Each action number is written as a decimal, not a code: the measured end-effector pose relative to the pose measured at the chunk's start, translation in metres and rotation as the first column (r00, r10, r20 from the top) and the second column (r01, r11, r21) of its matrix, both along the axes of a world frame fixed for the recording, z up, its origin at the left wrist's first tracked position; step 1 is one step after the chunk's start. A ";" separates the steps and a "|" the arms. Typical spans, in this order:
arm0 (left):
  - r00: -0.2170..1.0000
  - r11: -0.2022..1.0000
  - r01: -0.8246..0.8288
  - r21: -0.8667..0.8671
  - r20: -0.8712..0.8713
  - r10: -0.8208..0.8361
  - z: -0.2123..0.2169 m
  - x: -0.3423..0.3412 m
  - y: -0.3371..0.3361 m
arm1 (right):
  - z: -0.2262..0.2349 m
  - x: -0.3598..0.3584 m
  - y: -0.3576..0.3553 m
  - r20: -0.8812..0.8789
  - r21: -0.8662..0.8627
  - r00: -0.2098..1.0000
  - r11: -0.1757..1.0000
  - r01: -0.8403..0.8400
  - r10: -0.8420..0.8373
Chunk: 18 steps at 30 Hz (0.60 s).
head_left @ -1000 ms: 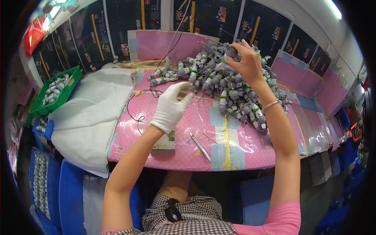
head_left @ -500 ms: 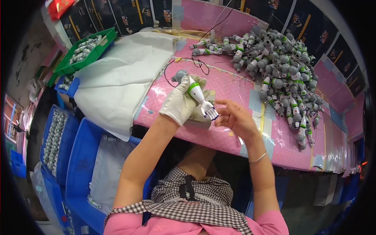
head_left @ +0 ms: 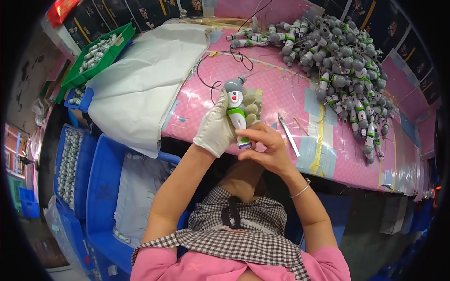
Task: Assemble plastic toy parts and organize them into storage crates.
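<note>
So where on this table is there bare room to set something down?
The glossy pink tabletop has a narrow free patch between the crumpled white sheet and your white-gloved left hand. A wider one lies above the slim silver tool, left of the heap of grey-and-white, green-banded parts. That heap's corner is crowded.

The toy arm (head_left: 235,99) is in the left hand (head_left: 213,129), over the front of the worktable (head_left: 187,122); right of it lie a hand tool (head_left: 288,134), then a stick (head_left: 301,126), with a heap of toy arms (head_left: 347,70) behind them. A sheet (head_left: 145,75) covers the table's left end, a parts tray (head_left: 123,48) beyond it; lower left stands a tub (head_left: 97,187), with a parts bin (head_left: 81,182) farther left.
</note>
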<state>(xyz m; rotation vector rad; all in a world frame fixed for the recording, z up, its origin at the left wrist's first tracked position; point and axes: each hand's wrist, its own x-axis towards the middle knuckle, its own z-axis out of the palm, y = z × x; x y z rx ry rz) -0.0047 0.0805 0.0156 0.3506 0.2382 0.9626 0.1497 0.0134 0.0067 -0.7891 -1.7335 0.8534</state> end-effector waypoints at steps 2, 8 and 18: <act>0.998 0.997 -0.056 -0.045 -0.033 0.055 0.004 -0.001 -0.005 | -0.009 0.010 0.004 -0.081 -0.076 0.996 0.996 0.037 -0.044; 0.991 0.987 0.137 -0.081 0.007 -0.136 -0.011 -0.004 -0.025 | 0.021 0.039 0.035 -0.421 -0.684 0.857 0.724 -0.085 -0.296; 0.942 0.982 0.131 -0.137 -0.290 -0.166 -0.023 -0.009 -0.067 | -0.002 0.048 0.043 -0.620 -0.695 0.631 0.699 -0.166 -0.467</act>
